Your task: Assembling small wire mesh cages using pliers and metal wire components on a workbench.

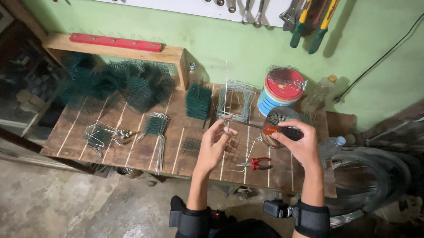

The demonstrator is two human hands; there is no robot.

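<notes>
My left hand is raised over the wooden workbench, fingertips pinched on a thin wire that runs toward my right hand. My right hand grips pliers with orange and black handles, whose jaws meet that wire near the middle. A small wire mesh piece lies on the bench just below my hands. Red-handled pliers rest on the boards beside it.
Green mesh cages and a smaller green cage stand on the bench, with a bare wire cage and a round tin with a red lid. Wrenches and long-handled cutters hang on the wall. Coiled wire sits at right.
</notes>
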